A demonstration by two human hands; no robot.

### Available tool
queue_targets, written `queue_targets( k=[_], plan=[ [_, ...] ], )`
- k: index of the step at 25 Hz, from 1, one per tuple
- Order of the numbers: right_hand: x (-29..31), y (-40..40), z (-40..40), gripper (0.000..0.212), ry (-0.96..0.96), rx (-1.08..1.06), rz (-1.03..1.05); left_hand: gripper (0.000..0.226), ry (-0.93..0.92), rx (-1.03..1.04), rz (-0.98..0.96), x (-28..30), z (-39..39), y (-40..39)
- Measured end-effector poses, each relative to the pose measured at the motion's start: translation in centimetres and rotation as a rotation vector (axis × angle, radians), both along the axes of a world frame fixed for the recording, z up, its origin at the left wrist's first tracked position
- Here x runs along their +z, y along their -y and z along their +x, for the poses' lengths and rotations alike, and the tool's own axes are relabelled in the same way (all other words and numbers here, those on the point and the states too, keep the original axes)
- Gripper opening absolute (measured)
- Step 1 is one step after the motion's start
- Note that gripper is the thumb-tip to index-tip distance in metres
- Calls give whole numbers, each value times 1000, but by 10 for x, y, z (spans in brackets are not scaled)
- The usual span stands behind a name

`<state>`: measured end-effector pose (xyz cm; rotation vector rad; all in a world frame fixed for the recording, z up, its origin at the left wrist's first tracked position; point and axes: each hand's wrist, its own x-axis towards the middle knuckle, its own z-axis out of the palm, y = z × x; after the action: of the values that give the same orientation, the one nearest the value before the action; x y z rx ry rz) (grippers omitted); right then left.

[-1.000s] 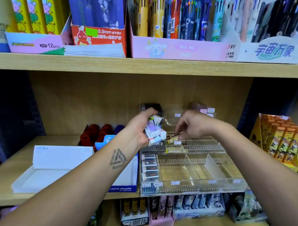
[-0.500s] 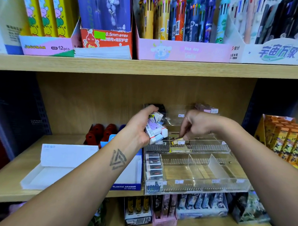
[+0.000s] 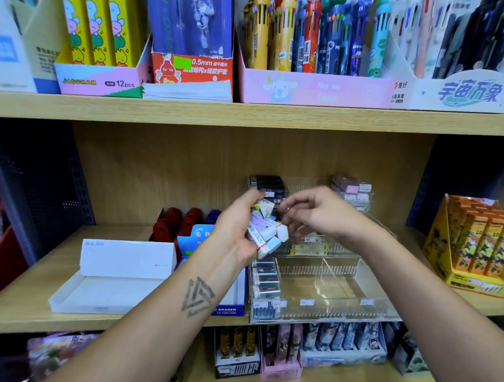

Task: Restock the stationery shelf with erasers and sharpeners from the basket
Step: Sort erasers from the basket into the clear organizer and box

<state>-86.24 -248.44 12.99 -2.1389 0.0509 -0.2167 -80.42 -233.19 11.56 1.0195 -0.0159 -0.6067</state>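
Tiered organizer (image 3: 320,310) at centre frame on the middle shelf (image 3: 23,316), erasers (image 3: 265,284) in its lower-left compartment, open box (image 3: 108,280) left of it, display carton (image 3: 476,249) far right, pen boxes (image 3: 313,89) on the shelf above

pink box (image 3: 101,81): JOGUMAN, 12pcs | red box (image 3: 192,71): 0.5mm | blue box (image 3: 228,309): ERASER | pen tray (image 3: 316,89): Nice day

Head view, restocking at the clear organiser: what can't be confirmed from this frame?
- Erasers in the left hand: the palm and fingers cover part of the bundle, so the count is unclear.
- Right hand: its fingertips are motion-blurred, so whether they pinch anything is unclear.
- Price tags on the clear organiser: too small to read.
- Basket: outside the frame.
- Bottom-shelf packs: blurred, the type can't be told.
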Motion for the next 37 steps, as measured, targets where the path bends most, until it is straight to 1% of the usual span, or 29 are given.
queue_targets(
  k=[1, 2, 3, 4, 5, 7, 8, 9, 12, 13, 15, 16, 17, 19, 22, 24, 26, 30, 33, 35, 37],
  plan=[
    [0, -5, -7, 7, 3, 55, 154, 13, -5, 26, -25, -2, 0, 1],
    [-2, -9, -13, 23, -16, 100, 190, 15, -6, 60, -43, -2, -1, 1],
    [-3, -13, -18, 33, -50, 126, 190, 24, -2, 91, -57, -3, 0, 2],
    [-7, -15, -20, 35, -42, 145, 179, 34, -3, 120, -75, -3, 2, 3],
    [-7, -19, -22, 32, -18, 135, 195, 40, -5, 136, -87, -5, 4, 4],
    [-10, -21, -20, 20, 53, 88, 222, 34, -10, 191, -72, -6, 5, 5],
    [-11, -22, -18, 15, 103, 41, 201, 30, -7, 198, -56, -4, 4, 5],
    [-11, -25, -17, 14, 143, -15, 186, 30, -5, 200, -40, -3, 4, 6],
    [-11, -24, -13, 17, 227, -111, 252, 38, -7, 214, 5, -1, 3, 9],
    [-9, -23, -14, 18, 244, -129, 293, 34, -3, 200, 22, -1, 3, 9],
    [-7, -17, -16, 20, 275, -148, 401, 16, -1, 164, 54, 1, 3, 8],
    [-6, -13, -17, 22, 282, -140, 467, 13, -7, 128, 57, 1, 4, 6],
    [-5, -10, -19, 24, 266, -127, 519, 15, -15, 92, 54, 0, 6, 5],
    [-6, -2, -22, 26, 232, -84, 553, 19, -24, 51, 56, 1, 10, 3],
    [-9, 7, -25, 19, 278, -59, 511, 16, -25, -17, 63, 4, 13, 2],
    [-8, 14, -25, 15, 335, -78, 397, 11, -24, -59, 74, 5, 15, 2],
    [-9, 19, -24, 18, 365, -72, 298, 6, -28, -93, 69, 7, 16, 3],
    [-10, 21, -23, 29, 419, -41, 228, 15, -74, -156, 2, 8, 17, -1],
    [-13, 18, -17, 41, 422, -38, 358, 18, -70, -147, -15, 4, 18, -8],
    [-14, 8, -9, 39, 435, -55, 492, 22, -63, -114, -30, 1, 17, -16],
    [-15, -12, 1, 32, 422, -58, 621, 16, -69, -89, -56, 0, 12, -27]
  ],
)
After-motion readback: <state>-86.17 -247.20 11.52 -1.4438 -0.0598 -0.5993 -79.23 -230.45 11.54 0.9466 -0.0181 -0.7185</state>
